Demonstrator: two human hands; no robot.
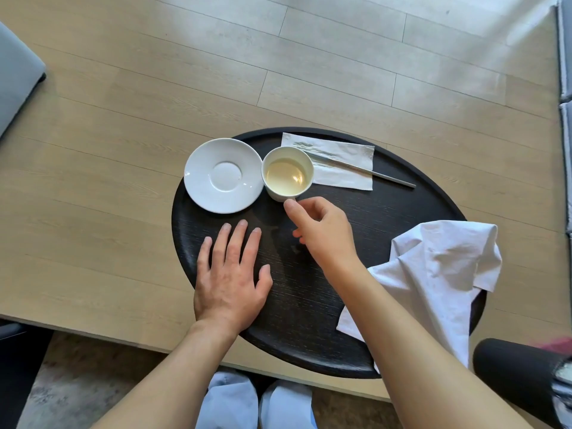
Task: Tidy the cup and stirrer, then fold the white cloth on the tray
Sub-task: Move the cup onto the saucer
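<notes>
At the far left edge of the frame a grey cushion [15,75] cuts into view over the pale wooden table [93,181]. Moving right, the dark oval tray [309,320] fills the middle of the frame. At its upper left rim sits a white saucer [223,175], empty, partly overhanging the tray's edge. Below it, my left hand [230,280] lies flat on the tray, palm down, fingers spread and holding nothing.

Just right of the saucer and touching it is the white cup [287,174], upright on the tray, with pale yellowish liquid inside. My right hand [322,230] reaches up to it from the lower right; the thumb tip meets the cup's near wall low down, the other fingers are curled loosely, and I cannot tell whether I grip the cup's handle or only touch it.

Behind the cup, a paper napkin [337,159] lies flat at the top of the tray, and the metal stirrer [365,170] rests slantwise across it, its end running off onto the bare tray.

At the right, the white cloth [439,274] lies crumpled over the tray's rim.
</notes>
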